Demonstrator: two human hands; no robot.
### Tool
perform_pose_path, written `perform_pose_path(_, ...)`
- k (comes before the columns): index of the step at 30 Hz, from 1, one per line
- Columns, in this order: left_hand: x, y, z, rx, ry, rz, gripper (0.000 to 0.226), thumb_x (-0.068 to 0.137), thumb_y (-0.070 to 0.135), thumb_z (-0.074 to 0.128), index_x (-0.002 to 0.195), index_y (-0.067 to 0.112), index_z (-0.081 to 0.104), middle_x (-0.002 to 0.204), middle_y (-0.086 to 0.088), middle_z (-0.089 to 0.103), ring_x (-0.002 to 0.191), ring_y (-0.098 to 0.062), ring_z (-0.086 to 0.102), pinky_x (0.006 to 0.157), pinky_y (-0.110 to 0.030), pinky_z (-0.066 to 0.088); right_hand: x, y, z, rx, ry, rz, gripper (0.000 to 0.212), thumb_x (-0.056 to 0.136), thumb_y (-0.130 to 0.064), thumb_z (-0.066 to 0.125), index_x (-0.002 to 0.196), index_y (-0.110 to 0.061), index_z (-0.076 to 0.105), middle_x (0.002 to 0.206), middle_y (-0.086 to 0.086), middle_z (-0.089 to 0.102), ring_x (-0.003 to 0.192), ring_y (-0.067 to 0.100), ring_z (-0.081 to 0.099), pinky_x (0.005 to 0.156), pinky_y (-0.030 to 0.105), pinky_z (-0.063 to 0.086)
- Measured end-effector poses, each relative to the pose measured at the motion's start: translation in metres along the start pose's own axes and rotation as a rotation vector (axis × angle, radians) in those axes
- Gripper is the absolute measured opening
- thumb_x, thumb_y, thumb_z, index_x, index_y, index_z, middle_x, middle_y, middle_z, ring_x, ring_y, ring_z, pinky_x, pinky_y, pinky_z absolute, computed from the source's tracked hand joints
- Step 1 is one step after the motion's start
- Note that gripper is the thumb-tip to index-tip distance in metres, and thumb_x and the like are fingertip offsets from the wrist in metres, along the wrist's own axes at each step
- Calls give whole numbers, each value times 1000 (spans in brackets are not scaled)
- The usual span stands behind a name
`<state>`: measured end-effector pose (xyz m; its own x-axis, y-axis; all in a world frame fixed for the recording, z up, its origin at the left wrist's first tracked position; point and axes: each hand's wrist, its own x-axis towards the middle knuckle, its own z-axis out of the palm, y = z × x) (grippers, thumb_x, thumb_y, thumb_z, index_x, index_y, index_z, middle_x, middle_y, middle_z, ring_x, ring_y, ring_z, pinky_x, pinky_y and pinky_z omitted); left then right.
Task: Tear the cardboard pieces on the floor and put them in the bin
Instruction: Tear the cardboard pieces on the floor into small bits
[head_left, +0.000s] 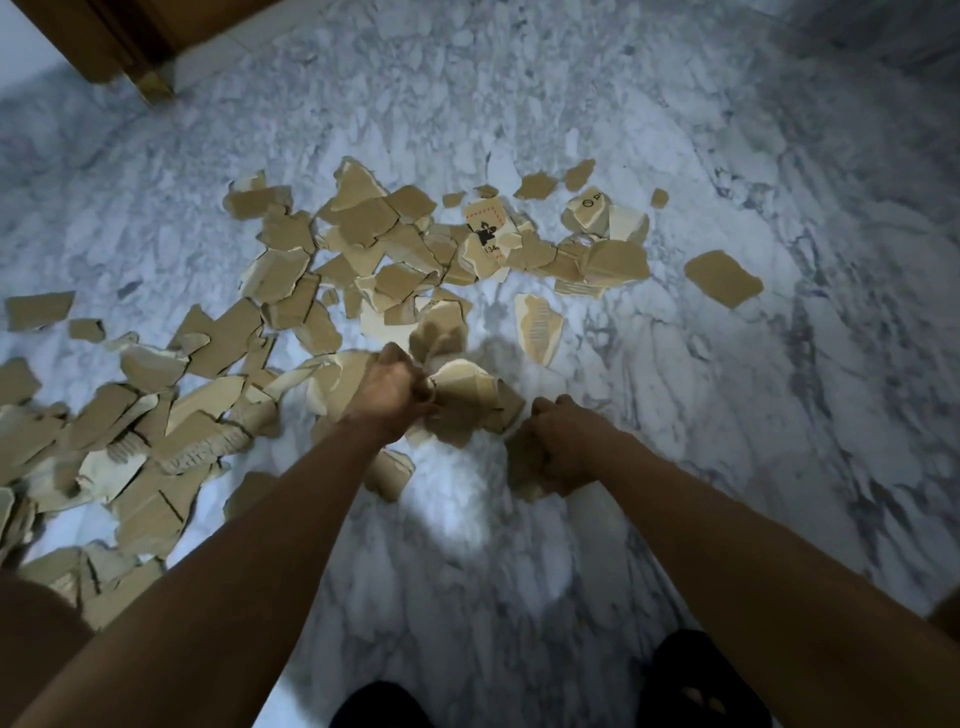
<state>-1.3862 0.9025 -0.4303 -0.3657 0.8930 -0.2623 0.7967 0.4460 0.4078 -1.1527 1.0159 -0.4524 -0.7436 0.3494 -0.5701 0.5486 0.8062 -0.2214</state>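
Several torn brown cardboard pieces (363, 249) lie scattered over the marble floor, heaped thickest at the left (140, 447). My left hand (392, 389) grips a crumpled cardboard piece (467, 395) above the floor. My right hand (558, 444) is curled round another part of cardboard (524, 478) just to the right and lower. The two hands are a short way apart, and the cardboard between them is blurred, so I cannot tell whether it is one piece or two. No bin is in view.
White-grey marble floor (727, 156) stretches all round. A wooden door frame (124, 47) stands at the top left. One loose cardboard piece (722, 278) lies apart at the right. My dark footwear (701, 680) shows at the bottom edge.
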Motion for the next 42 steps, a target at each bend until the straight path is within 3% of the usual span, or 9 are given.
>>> perform_pose_path(8,-7,-17,-14,-186,28,-63,34,83,22,76,106,11,54,85,-8,60,78,-25,54,61,-28,35,1,1,-3,222,-162,145,75,73,-23,80,136,-23,39,122,10,53,107,29,58,83,39,54)
perform_pose_path(12,-11,-29,-40,-183,-126,-257,54,60,30,92,98,11,59,91,-5,62,83,-24,58,68,-34,50,2,-8,-38,321,-15,176,38,73,-27,82,103,-10,66,98,7,69,88,23,66,68,28,50)
perform_pose_path(16,-35,-34,-50,29,-441,-287,40,58,37,93,65,16,60,68,0,58,70,-20,54,62,-29,41,31,-26,-80,376,26,199,49,68,-29,85,107,-8,65,100,10,68,91,26,67,74,30,54)
perform_pose_path(19,-52,-38,-19,83,-499,-234,44,67,38,88,97,14,67,95,-5,68,86,-22,60,74,-31,48,49,-43,-91,299,-24,173,41,73,-28,82,101,-11,58,91,6,63,79,21,63,61,28,47)
perform_pose_path(22,-61,-43,20,214,-409,-152,60,76,38,79,126,17,55,129,-10,45,111,-31,50,91,-38,48,68,-58,-79,247,18,177,46,72,-27,81,110,-10,62,104,10,63,89,26,65,71,32,55)
perform_pose_path(27,-70,-45,50,273,-271,-159,66,85,34,69,142,20,39,142,-12,26,119,-35,39,98,-46,46,88,-77,-39,41,93,140,74,79,-30,77,145,-21,43,149,7,36,130,33,41,105,48,37)
perform_pose_path(34,-68,-51,54,187,-316,-123,61,90,30,61,146,19,38,158,-14,19,128,-40,43,104,-45,42,97,-94,-28,105,124,136,65,79,-24,74,137,-23,46,134,10,55,122,31,53,102,45,42)
perform_pose_path(40,-57,-43,31,46,-354,-75,38,86,13,66,122,10,54,114,-9,57,100,-25,56,76,-24,36,81,-65,-66,682,245,205,65,74,-9,81,133,-15,53,113,4,62,90,17,63,68,25,49)
perform_pose_path(42,-54,-41,20,0,-392,-66,39,83,9,68,119,8,54,99,-5,53,91,-21,52,72,-24,35,73,-47,-85,766,302,221,55,73,-9,85,122,-11,61,106,1,67,92,18,65,76,26,49)
